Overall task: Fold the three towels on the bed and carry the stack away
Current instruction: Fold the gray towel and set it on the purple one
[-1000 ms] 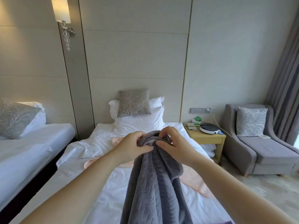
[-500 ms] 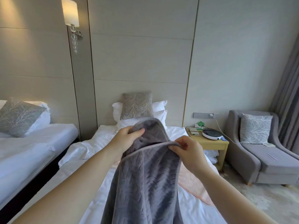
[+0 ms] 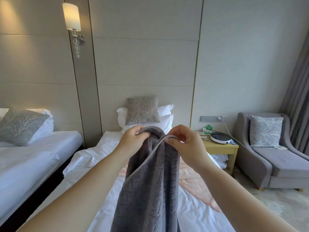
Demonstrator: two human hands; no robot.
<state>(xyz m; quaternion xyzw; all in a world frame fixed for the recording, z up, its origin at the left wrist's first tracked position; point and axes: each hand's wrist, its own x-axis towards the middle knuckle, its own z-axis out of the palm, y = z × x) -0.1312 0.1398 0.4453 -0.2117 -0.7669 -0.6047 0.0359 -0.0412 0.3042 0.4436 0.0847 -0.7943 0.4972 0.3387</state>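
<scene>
Right hand [image 3: 187, 144] now nearer left hand [image 3: 133, 139], grey towel [image 3: 150, 190] edge bunched.

A left hand [image 3: 132, 141] and right hand [image 3: 189, 146], close together, hold a towel [image 3: 150, 190] up over a bed [image 3: 93, 153]. A second towel [image 3: 194, 181] lies flat on the bed behind it. Pillows [image 3: 165, 124] sit at the head. A spare bed [image 3: 33, 158] stands left; a nightstand [image 3: 220, 148], then an armchair [image 3: 284, 163], right.
</scene>
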